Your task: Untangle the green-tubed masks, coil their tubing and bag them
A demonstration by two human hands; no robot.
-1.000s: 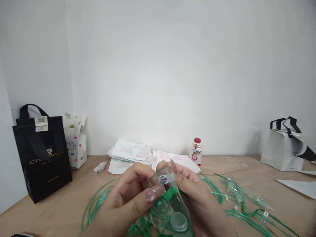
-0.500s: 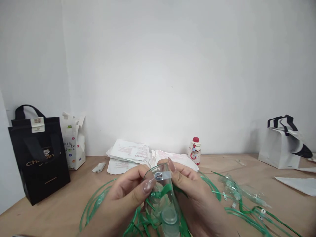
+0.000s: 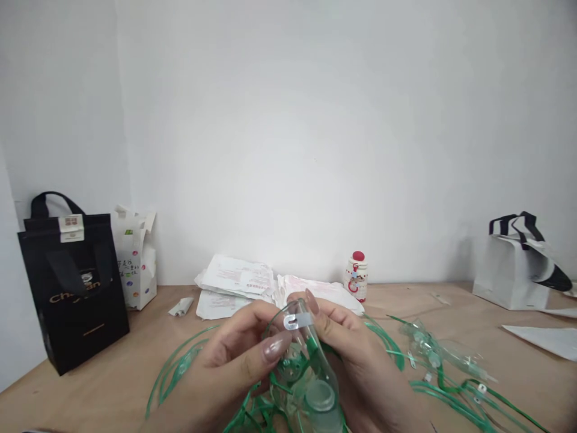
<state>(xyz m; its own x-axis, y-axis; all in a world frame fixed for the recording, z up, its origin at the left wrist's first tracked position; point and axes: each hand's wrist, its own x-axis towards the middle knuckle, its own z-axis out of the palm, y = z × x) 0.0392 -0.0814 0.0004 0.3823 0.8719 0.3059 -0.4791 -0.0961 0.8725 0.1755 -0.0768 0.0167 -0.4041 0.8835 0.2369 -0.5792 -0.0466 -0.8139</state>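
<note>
Between my hands is a clear oxygen mask [image 3: 309,367], tilted, with a metal nose clip [image 3: 297,321] at its upper end and green strap and fittings showing through the plastic. My left hand [image 3: 247,349] grips the mask's left edge, thumb beside the nose clip. On the other side my right hand [image 3: 347,337] pinches the rim near the clip's right end; some of its fingers are hidden behind the mask. Green straps [image 3: 252,415] lie tangled below. Coiled green tubing [image 3: 164,373] rests left of my left wrist.
Flat white packages [image 3: 237,276] lie against the wall beside a bottle with a red cap [image 3: 356,276]. Another clear mask set [image 3: 428,346] with green tubing lies to the right. A black bag [image 3: 83,294] and a white bag [image 3: 139,258] stand left, another white bag [image 3: 507,270] far right.
The mask has turned slightly between my hands, its lower end swinging a little to the right. My left thumb has shifted slightly right along the rim. Both hands keep their hold.
</note>
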